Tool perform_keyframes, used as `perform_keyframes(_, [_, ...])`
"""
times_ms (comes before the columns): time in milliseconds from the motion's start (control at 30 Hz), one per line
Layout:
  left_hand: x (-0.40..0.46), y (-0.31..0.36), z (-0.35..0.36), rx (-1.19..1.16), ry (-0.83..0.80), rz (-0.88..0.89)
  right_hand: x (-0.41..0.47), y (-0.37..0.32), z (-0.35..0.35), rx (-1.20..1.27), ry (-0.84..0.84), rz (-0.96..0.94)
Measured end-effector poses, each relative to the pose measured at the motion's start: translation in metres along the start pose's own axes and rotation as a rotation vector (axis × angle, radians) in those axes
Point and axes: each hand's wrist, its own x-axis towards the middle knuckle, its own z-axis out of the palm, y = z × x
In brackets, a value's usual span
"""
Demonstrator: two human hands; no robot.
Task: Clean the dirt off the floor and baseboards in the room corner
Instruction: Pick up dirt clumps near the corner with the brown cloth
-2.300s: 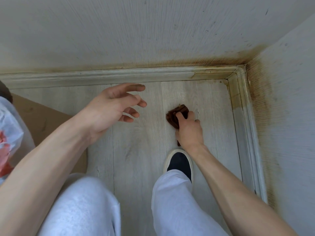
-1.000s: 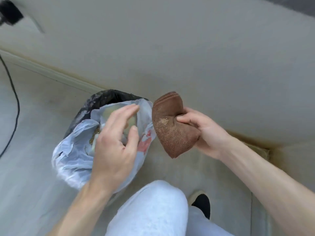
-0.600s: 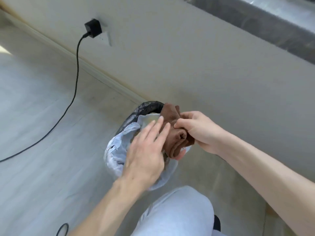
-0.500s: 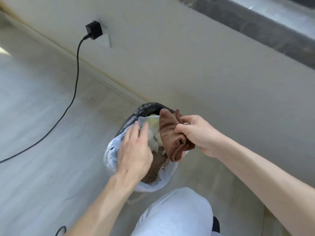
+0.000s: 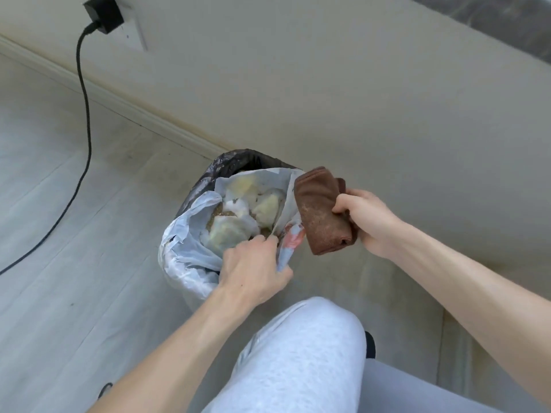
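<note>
Since half a second ago, left hand dropped to pinch the bag rim at 6 o'clock; right hand grips cloth at 3 o'clock. Probably dirt gets shaken in next.

Soft, even daylight fills the scene, bright but not harsh, with a cool, slightly washed-out cast. The floor is palest at the far left and dulls toward the wall, which reads a flat grey-beige. Shadows are faint and diffuse; a weak one lies on the floor beside the bin. No strong glare shows anywhere. The wide lens bends the baseboard and stretches both forearms toward the lower corners. The whole picture is a little soft, with light motion blur and compression smear on the trouser knee.
</note>
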Motion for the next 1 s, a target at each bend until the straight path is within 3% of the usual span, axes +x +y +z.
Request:
perform_keyframes(200, [0.0,-0.008,-0.004,0.195,0.084,0.004,0.013,0.004,-0.008,0.161,0.031,-0.034])
perform_keyframes(567, [0.0,-0.11,-0.069,0.124,0.439,-0.06,0.029,0.001,0.04,0.157,-0.019,-0.025])
perform_keyframes(867, [-0.007,-0.188,-0.056,0.26,0.363,-0.236,0.07,0.039,0.064,-0.073,-0.004,-0.003])
perform_keyframes(1000, [-0.016,-0.214,-0.037,0.185,0.438,-0.29,0.096,0.079,0.059,-0.159,0.026,0.046])
